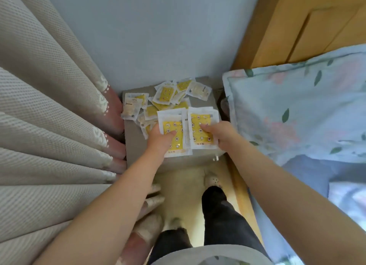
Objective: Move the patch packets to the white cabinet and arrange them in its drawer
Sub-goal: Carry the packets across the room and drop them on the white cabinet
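Observation:
Several patch packets (166,92), white with yellow printed panels, lie scattered on top of a small grey-white cabinet (134,146) against the wall. My left hand (160,140) grips a stack of packets (176,124) by its lower left side. My right hand (219,133) holds another stack of packets (202,122) by its right edge, thumb on the yellow panel. Both stacks are held side by side just above the cabinet's near half. No drawer front shows from this angle.
A beige curtain (49,116) hangs close on the left. A bed with a floral pillow (297,110) presses in on the right, a wooden headboard (297,27) behind it. My legs and slippers (212,180) stand on the narrow floor strip before the cabinet.

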Available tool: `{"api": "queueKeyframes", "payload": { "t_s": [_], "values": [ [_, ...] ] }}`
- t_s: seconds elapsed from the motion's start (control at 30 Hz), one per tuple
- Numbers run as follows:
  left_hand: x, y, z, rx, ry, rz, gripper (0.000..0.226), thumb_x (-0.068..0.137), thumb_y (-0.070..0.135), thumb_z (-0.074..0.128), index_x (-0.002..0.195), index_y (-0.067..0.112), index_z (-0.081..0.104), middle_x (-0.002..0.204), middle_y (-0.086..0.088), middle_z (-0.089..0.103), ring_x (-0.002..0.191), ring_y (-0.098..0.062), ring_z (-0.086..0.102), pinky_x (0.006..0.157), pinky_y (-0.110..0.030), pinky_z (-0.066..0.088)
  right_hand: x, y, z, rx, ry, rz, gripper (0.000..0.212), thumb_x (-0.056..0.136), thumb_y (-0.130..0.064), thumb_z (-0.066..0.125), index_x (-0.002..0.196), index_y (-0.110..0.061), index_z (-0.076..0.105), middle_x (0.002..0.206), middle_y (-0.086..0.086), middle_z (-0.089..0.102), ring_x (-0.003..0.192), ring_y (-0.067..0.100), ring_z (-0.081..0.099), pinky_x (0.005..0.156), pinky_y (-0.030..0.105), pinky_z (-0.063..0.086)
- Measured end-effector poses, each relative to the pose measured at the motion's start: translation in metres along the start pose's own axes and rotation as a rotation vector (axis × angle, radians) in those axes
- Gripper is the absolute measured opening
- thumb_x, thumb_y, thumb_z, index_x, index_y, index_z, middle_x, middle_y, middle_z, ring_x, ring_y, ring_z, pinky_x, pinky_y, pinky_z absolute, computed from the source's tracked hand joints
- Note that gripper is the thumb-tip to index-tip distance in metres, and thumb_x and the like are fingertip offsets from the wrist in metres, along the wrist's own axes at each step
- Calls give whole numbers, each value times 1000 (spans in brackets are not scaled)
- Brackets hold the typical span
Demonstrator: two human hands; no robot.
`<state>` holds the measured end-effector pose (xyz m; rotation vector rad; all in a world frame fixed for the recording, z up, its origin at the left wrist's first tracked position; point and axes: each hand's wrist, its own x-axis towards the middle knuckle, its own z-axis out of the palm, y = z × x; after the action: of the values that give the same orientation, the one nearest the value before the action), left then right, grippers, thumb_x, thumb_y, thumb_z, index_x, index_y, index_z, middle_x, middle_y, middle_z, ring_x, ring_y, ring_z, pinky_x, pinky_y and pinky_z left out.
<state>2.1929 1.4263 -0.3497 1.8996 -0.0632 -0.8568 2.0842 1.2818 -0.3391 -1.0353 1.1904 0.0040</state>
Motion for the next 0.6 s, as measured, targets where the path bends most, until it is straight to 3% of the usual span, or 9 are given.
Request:
{"api": "queueKeyframes", "payload": {
  "t_s": [0.1,0.3,0.43,0.6],
  "values": [
    [-33,-13,2,114,-137,23,33,91,9,62,121,19,54,109,5,60,99,-15,57,83,-31,47,-37,43,-12,76,55,25,22,75,-10,78,94,-5,67,93,11,74,84,26,72,83,46,57],
    [-111,-60,56,257,-399,10,22,92,3,58,104,21,55,87,10,62,77,-9,60,56,-23,43,-117,145,-80,278,226,59,30,77,-7,76,105,-4,66,98,13,72,86,27,71,80,44,57],
    [-169,-101,108,388,-592,-25,20,90,5,61,106,17,60,98,1,69,83,-14,66,64,-29,51,-171,232,-134,437,383,87,48,69,-15,83,111,-2,64,101,14,72,91,32,70,85,50,55],
    [-261,-149,170,563,-790,22,25,90,9,63,113,18,58,103,2,67,89,-16,64,62,-26,49,-252,336,-188,615,575,92,24,78,-9,76,98,-4,65,102,17,70,91,32,69,85,48,55]
  ]
}}
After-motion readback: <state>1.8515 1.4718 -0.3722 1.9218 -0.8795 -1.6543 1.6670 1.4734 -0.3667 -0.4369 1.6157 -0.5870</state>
